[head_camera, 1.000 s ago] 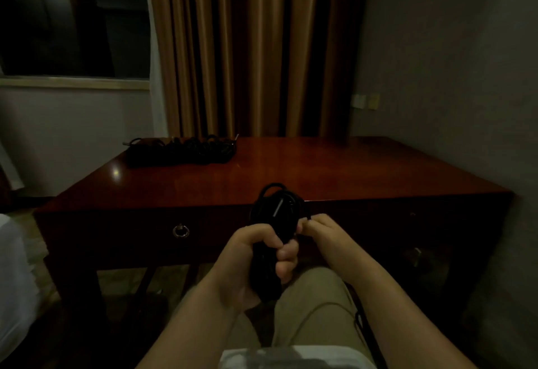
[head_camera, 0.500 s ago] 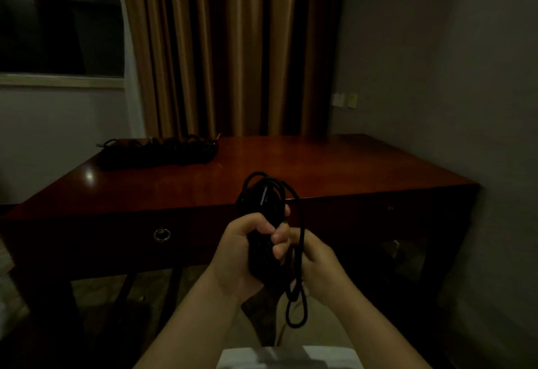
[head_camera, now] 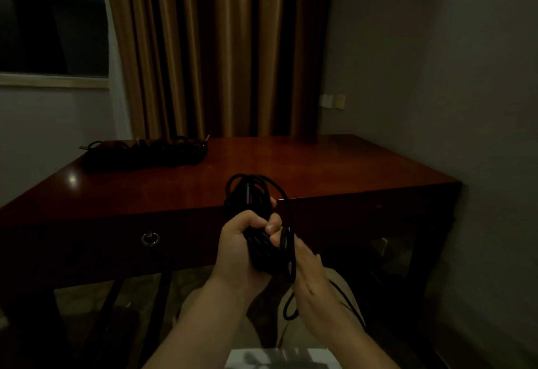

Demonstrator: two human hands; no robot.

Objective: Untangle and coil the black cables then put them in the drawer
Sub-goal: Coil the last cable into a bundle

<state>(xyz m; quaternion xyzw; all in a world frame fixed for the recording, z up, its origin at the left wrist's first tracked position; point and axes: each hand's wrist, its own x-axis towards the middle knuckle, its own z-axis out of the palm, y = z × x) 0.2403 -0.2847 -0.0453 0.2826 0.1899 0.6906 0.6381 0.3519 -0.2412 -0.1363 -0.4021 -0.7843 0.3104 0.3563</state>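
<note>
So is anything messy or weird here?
A little. One loose strand dangles below the cable bundle gripped in the left hand, beside the right hand. A dark cable pile lies on the desk.

The desk top (head_camera: pixel 320 171) lies open except for a cable pile (head_camera: pixel 145 152) at its far-left corner; the drawer (head_camera: pixel 116 240) below is closed.

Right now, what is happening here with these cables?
A person sits at a wooden desk and is coiling a black cable. The left hand grips the coiled bundle, while the right hand guides a loose strand that hangs down beside it. Another pile of black cables lies on the desk's far left corner. The drawer looks closed.
</note>
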